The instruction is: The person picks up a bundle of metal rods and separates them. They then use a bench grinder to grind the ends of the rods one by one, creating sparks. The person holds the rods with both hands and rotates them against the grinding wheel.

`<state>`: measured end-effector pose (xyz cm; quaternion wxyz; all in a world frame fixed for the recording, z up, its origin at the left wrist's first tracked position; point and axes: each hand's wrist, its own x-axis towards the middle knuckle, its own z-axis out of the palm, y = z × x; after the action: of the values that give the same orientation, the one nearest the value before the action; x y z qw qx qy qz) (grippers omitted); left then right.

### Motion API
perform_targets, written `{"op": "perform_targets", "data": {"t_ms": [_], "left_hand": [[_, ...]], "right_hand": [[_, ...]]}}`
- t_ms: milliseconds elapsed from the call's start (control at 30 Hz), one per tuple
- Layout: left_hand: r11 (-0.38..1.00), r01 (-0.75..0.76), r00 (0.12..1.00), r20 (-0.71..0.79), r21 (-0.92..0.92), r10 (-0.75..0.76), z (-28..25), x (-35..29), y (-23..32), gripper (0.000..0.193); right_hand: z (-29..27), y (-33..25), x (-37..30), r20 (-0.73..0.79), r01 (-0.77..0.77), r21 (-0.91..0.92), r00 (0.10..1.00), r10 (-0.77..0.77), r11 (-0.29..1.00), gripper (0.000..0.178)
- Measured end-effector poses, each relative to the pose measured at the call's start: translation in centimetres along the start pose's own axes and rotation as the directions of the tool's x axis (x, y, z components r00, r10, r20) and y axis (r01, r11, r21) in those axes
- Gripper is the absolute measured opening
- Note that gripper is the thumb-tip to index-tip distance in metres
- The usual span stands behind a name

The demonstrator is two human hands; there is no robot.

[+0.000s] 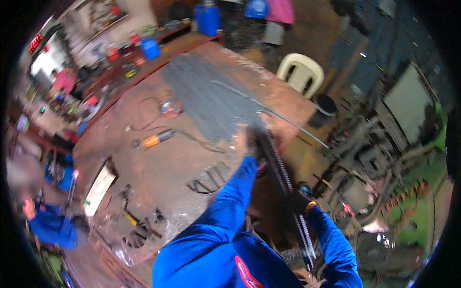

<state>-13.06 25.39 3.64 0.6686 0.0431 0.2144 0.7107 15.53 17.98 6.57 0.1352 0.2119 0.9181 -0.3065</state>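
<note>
A long dark metal bar (277, 165) with a light, toothed-looking pattern slants from the table's edge down toward my body. Round its lower middle, my right hand (300, 201) is closed, in what looks like a dark glove. Beside the bar's far end is my left hand (245, 139), blurred, so its grip is unclear. Just beyond it, many flat grey metal strips (201, 91) lie side by side on the brown table (115, 168). Across their right side rests a thin metal rod (278, 115) that juts past the table's edge.
An orange angle grinder (156, 139) and a red power tool (170, 106) lie with cords on the table. Bent dark metal pieces (209, 180) are near my left arm. A cream plastic chair (302, 72) and scrap metal (374, 163) stand right. A person in blue (53, 225) is left.
</note>
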Motion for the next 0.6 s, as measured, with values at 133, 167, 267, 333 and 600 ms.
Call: {"op": "perform_targets", "data": {"t_ms": [133,167,267,333,600], "left_hand": [[0.996,-0.076,0.997,0.01,0.052,0.076,4.3,3.3,-1.5,0.034],[0.938,-0.189,0.978,0.145,0.291,0.152,1.9,5.4,-2.1,0.03],[0.94,0.082,0.941,0.335,-0.331,0.036,-6.9,8.9,-2.8,0.02],[0.941,0.227,0.941,0.305,-0.253,-0.145,-1.5,6.1,-5.1,0.024],[0.998,-0.001,0.954,0.299,0.069,-0.019,-2.1,6.2,-4.8,0.068]], "right_hand": [[2.8,-4.1,-6.7,-0.353,-0.056,0.616,0.872,0.338,0.786,0.028],[2.9,-4.8,-7.4,-0.301,-0.123,0.692,0.847,0.439,0.712,0.029],[6.3,-5.0,-6.7,-0.254,-0.23,0.656,0.829,0.498,0.719,0.036],[8.0,-3.6,-7.7,-0.152,-0.405,0.613,0.782,0.604,0.679,0.04],[-1.4,-9.7,-7.7,0.026,-0.447,0.799,0.694,0.72,0.402,0.052]]}}
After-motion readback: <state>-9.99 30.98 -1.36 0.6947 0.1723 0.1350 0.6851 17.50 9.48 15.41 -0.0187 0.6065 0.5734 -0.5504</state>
